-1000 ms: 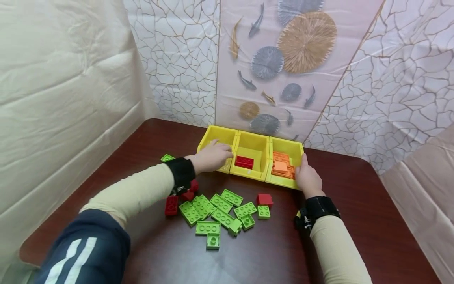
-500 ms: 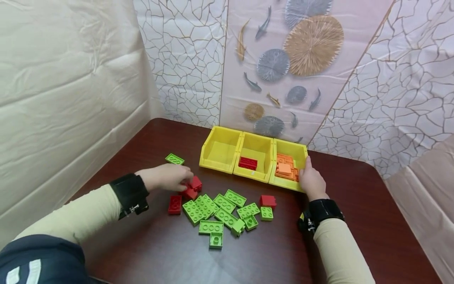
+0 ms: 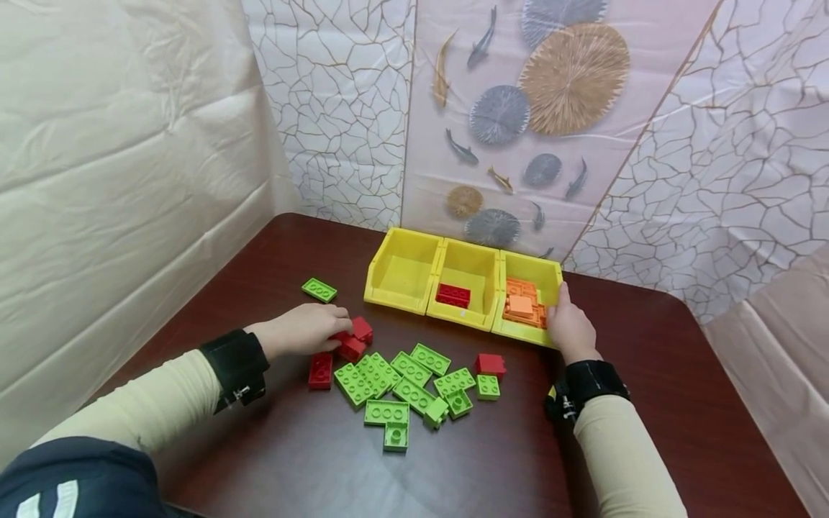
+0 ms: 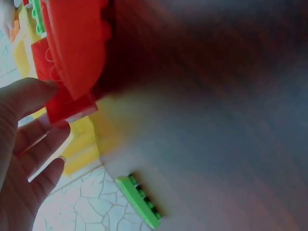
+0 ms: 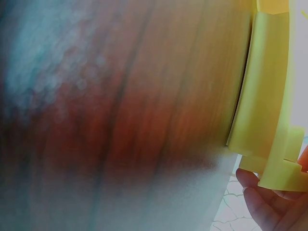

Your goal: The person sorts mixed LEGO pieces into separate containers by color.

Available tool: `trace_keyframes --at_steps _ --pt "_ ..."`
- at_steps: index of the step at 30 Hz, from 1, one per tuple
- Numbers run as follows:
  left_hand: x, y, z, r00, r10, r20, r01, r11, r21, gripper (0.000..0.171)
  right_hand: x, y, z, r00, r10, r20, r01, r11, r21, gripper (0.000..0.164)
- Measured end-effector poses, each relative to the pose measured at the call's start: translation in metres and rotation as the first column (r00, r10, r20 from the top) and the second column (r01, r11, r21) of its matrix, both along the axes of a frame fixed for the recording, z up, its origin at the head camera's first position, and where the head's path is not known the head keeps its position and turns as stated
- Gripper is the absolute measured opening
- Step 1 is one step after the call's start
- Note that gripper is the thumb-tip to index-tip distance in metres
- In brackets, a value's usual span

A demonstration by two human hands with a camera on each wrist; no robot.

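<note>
My left hand (image 3: 303, 329) is over a small cluster of red toy bricks (image 3: 361, 329) left of the table's middle. In the left wrist view its thumb and fingers pinch a red brick (image 4: 61, 107), partly hidden behind a nearer red brick (image 4: 76, 43). My right hand (image 3: 570, 327) grips the right side wall of the yellow three-part bin (image 3: 463, 319), its fingers (image 5: 262, 204) curled round the bin's end in the right wrist view. One dark red brick (image 3: 452, 295) lies in the middle compartment. Several orange bricks (image 3: 521, 306) lie in the right one.
Several green bricks (image 3: 411, 394) spread over the table's middle. Another green brick (image 3: 319, 289) lies apart at the far left. One red brick (image 3: 320, 371) lies left of the green group, another red brick (image 3: 490, 365) to its right. Patterned cloth (image 3: 343, 108) hangs behind the table.
My left hand has moved from over the left compartment back to the red cluster at the left, where it now pinches a brick. The right hand stays on the bin.
</note>
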State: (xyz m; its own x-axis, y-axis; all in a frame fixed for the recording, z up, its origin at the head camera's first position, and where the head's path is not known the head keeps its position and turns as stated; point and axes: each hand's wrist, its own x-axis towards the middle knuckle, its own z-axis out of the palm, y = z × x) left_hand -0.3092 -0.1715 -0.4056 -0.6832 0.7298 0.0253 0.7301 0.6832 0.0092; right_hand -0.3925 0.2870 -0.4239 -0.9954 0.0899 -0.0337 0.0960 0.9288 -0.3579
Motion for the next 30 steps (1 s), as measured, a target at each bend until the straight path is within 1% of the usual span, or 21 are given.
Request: trace_keyframes --at_steps 2,4,7,9,11,12,14,16,18,22,24,26,28,30 --pt "-0.003 -0.001 0.003 1.000 -0.012 -0.029 0.013 0.999 0.040 0.020 0.000 -0.001 0.001 1.000 -0.001 -0.004 0.001 1.000 0.005 0.062" --pt "-0.008 -0.001 0.008 0.997 -0.025 -0.070 0.032 0.995 0.098 0.017 0.001 -0.002 0.002 1.000 -0.001 -0.003 0.001 1.000 0.005 0.062" --pt "-0.017 0.011 0.024 0.989 -0.033 -0.145 0.061 0.980 0.192 0.009 0.001 -0.002 0.003 1.000 0.004 -0.003 -0.004 1.000 0.007 0.062" --pt "-0.024 0.027 0.036 0.981 -0.020 -0.191 0.064 0.971 0.230 0.005 0.001 -0.001 0.004 1.000 0.007 -0.004 -0.007 1.000 0.009 0.062" --pt "-0.032 0.050 0.048 0.973 -0.004 -0.230 0.060 0.969 0.239 0.004 0.001 -0.001 0.003 1.000 0.009 -0.003 -0.009 1.000 0.010 0.062" --pt "-0.036 0.062 0.051 0.967 0.004 -0.253 0.058 0.970 0.236 0.005 0.001 -0.001 0.003 1.000 0.007 -0.001 -0.007 1.000 0.009 0.062" --pt "-0.045 0.087 0.057 0.961 0.012 -0.277 0.052 0.974 0.221 0.009 0.001 -0.001 0.001 1.000 0.003 0.009 -0.003 1.000 0.005 0.062" --pt "-0.055 0.112 0.058 0.954 0.024 -0.298 0.037 0.980 0.197 0.012 0.001 -0.001 0.000 1.000 -0.001 0.022 0.001 1.000 -0.001 0.062" --pt "-0.069 0.135 0.056 0.950 0.047 -0.308 0.007 0.985 0.173 0.016 0.001 -0.001 -0.002 1.000 -0.003 0.030 0.004 1.000 -0.007 0.062" --pt "-0.100 0.171 0.047 0.950 0.133 -0.283 -0.102 0.987 0.121 0.019 0.001 0.001 -0.005 1.000 0.001 0.029 0.000 1.000 -0.009 0.062" --pt "-0.115 0.184 0.042 0.948 0.168 -0.271 -0.148 0.985 0.092 0.018 0.001 0.002 -0.006 1.000 -0.002 0.024 0.002 1.000 -0.011 0.062" --pt "-0.128 0.192 0.036 0.939 0.187 -0.290 -0.177 0.982 0.061 0.018 0.000 0.003 -0.005 1.000 -0.005 0.019 0.005 1.000 -0.011 0.062" --pt "-0.138 0.198 0.031 0.926 0.199 -0.322 -0.201 0.979 0.028 0.019 0.000 0.002 -0.003 1.000 -0.007 0.014 0.007 1.000 -0.014 0.062" --pt "-0.145 0.202 0.026 0.916 0.220 -0.336 -0.231 0.973 0.007 0.021 0.000 0.002 -0.001 1.000 -0.003 0.009 0.003 1.000 -0.011 0.062"
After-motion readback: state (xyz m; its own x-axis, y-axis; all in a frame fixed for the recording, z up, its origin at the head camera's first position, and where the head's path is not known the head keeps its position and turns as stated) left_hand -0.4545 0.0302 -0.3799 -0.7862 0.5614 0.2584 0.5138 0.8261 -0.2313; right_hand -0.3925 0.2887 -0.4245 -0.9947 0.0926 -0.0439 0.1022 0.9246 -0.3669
